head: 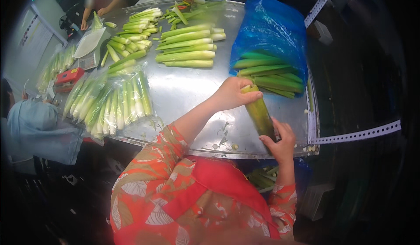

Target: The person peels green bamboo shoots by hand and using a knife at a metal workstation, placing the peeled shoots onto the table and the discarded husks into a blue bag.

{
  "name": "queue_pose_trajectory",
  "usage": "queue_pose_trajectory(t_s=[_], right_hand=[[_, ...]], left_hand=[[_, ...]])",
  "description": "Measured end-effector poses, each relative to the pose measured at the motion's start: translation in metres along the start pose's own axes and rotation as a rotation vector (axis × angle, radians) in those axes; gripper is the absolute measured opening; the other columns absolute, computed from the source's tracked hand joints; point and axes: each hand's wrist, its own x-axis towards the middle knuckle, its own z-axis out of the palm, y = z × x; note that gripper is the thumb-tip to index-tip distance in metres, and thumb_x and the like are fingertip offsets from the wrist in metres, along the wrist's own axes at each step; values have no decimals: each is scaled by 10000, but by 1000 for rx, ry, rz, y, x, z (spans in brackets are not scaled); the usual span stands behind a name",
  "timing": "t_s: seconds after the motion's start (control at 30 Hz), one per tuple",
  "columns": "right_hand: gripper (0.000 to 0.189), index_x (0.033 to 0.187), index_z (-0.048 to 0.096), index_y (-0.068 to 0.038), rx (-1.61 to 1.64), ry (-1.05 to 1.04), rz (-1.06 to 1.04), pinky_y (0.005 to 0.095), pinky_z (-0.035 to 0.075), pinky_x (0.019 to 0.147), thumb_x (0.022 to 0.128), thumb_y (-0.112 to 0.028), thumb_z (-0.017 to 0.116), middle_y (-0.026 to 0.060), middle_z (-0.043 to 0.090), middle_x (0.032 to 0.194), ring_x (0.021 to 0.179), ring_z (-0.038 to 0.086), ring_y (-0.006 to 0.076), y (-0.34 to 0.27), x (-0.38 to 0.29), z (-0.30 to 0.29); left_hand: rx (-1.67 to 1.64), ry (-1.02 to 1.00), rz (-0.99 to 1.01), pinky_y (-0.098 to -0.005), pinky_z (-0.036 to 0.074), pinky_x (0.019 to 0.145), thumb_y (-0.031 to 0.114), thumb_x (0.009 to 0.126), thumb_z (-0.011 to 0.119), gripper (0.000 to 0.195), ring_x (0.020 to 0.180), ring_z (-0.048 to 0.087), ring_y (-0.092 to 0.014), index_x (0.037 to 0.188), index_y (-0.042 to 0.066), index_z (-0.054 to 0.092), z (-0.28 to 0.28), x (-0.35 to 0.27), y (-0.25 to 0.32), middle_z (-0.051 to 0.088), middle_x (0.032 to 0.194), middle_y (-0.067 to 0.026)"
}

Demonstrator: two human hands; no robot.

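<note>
A thick green leek stalk (261,114) slants over the metal table (183,91) near its front right. My left hand (234,94) is closed round its upper end. At the lower end, my right hand (280,136) holds the stalk between thumb and fingers; a small dark object shows in that hand, too unclear to name. Beyond my left hand, green leek stalks (272,71) stick out of a blue plastic bag (272,32). A row of trimmed leeks (187,53) lies at the middle of the table, roots' ends to the right.
Bagged leeks (115,104) lie at the left, near a red device (69,76) and a weighing scale (90,50). More leeks (137,28) are piled behind. Co-workers stand at the far side and left. A perforated metal strip (357,135) juts out at the right. Scraps (234,146) dot the front edge.
</note>
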Motion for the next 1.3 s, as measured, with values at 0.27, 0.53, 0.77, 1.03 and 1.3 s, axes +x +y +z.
queue_pose_trajectory(t_s=[0.27, 0.53, 0.77, 1.03, 1.3], right_hand=[[278, 1047, 624, 19, 421, 86, 214, 268, 460, 720, 826, -142, 675, 57, 633, 881, 793, 584, 140, -3, -2, 40], [299, 1071, 604, 45, 681, 266, 391, 244, 451, 725, 895, -196, 614, 31, 620, 894, 807, 554, 98, -11, 0, 53], [258, 1058, 603, 40, 893, 434, 505, 248, 457, 740, 920, -177, 575, 45, 620, 950, 823, 560, 110, 8, 1, 52], [366, 1238, 546, 3, 534, 661, 571, 205, 413, 681, 890, -105, 590, -8, 568, 842, 734, 493, 60, 13, -56, 8], [397, 1264, 540, -9, 432, 769, 1106, 228, 461, 683, 886, -117, 593, 34, 619, 945, 759, 556, 75, 30, -284, 2]], left_hand=[[-532, 115, -178, -229, 473, 512, 398, 848, 645, 473, 650, 604, -130, 1112, 15, 561, -2, 2, -25, 614, 784, -67], [-698, -114, -59, -318, 518, 765, 260, 888, 620, 585, 1025, 583, -195, 1347, 27, 341, 61, -26, -46, 560, 1181, -118], [-987, -344, -97, -352, 503, 828, 421, 939, 505, 533, 1074, 563, -187, 1349, 106, 376, 57, -9, -37, 553, 1210, -57], [-1024, -291, -275, -288, 494, 622, 468, 872, 593, 552, 759, 550, -140, 1291, 146, 431, 74, 12, -64, 522, 885, -20], [-866, -464, -234, -275, 414, 538, 409, 879, 584, 464, 655, 488, -144, 1194, 154, 358, 84, 13, -45, 475, 866, -47]])
